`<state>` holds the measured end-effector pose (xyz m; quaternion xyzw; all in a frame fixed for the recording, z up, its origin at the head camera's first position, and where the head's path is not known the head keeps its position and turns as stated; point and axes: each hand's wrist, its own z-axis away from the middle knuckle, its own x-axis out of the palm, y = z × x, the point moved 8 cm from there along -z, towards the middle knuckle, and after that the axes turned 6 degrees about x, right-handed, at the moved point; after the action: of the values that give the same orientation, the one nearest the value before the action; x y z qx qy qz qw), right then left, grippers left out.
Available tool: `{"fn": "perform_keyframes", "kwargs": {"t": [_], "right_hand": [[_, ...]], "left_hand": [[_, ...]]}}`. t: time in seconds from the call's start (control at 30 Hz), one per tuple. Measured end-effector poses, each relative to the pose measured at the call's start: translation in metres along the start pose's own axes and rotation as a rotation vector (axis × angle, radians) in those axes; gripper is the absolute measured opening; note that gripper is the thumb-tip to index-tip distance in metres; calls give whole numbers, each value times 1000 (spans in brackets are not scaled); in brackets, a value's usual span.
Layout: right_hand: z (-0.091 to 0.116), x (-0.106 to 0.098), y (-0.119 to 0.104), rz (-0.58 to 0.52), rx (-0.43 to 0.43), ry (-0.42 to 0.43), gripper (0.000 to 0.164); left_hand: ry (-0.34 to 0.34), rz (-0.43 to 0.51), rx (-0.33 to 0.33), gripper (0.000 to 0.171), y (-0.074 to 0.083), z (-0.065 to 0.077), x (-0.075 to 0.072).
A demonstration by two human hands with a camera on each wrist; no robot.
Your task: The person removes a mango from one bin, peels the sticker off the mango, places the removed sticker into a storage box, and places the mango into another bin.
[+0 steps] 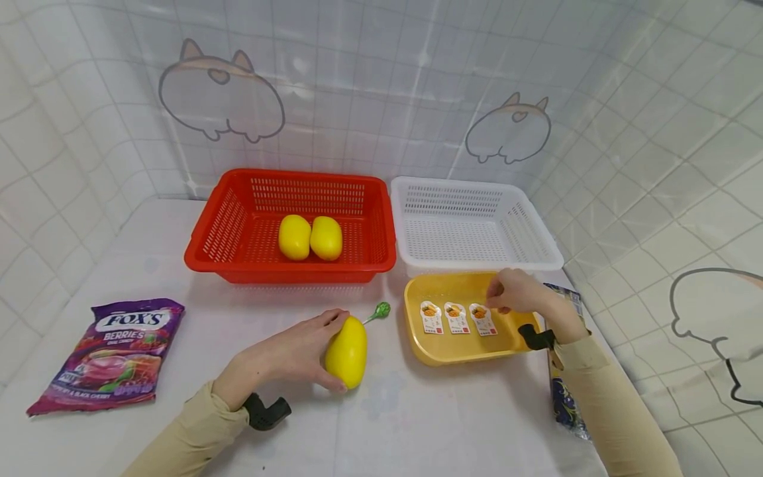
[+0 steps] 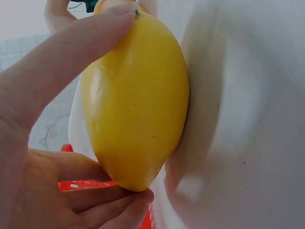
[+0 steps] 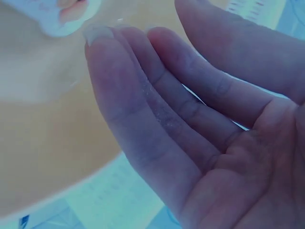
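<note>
My left hand (image 1: 298, 348) grips a yellow mango (image 1: 347, 352) over the white tabletop. In the left wrist view, the thumb lies at the mango's stem end (image 2: 137, 14) and fingertips touch its pointed end. My right hand (image 1: 517, 291) is over the yellow basin (image 1: 429, 348), close to the rightmost of three mango-picture labels (image 1: 483, 319). The right wrist view shows its fingers (image 3: 128, 100) loosely bent, with nothing between them and the thumb. Two more mangoes (image 1: 326, 238) lie side by side in the red basket (image 1: 292, 275).
A white basket (image 1: 477, 262) stands behind the basin, beside the red one. A purple candy bag (image 1: 116, 354) lies at left. Near the held mango is a small green-headed stick (image 1: 382, 309). A dark blue packet (image 1: 563, 397) lies partly under my right arm.
</note>
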<state>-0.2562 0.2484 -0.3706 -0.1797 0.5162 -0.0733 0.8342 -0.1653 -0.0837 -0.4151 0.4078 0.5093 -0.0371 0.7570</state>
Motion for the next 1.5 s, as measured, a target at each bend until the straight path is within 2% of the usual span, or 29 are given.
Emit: {"fn": "perform_keyframes", "kwargs": {"t": [0.37,0.7,0.97,1.07,1.27,1.5], "right_hand": [[21,-5,-30,-4,-63,68,18],[34,-3,-64,-62,-208,156,20],[38,3,-83,-96,-273,223,22],[39,9,-91,-121,-277,227,25],[37,24,-107,-184,-265,188,39],[36,40,-129,-268,-288,154,50]], "left_hand": [[-7,-6,-3,118,0,-1,0],[-6,0,-6,118,0,0,0],[-10,-12,-18,119,0,0,1],[-6,-14,-17,119,-1,0,1],[-3,-18,-9,119,0,0,1],[-3,-21,-5,118,0,-1,1]]}}
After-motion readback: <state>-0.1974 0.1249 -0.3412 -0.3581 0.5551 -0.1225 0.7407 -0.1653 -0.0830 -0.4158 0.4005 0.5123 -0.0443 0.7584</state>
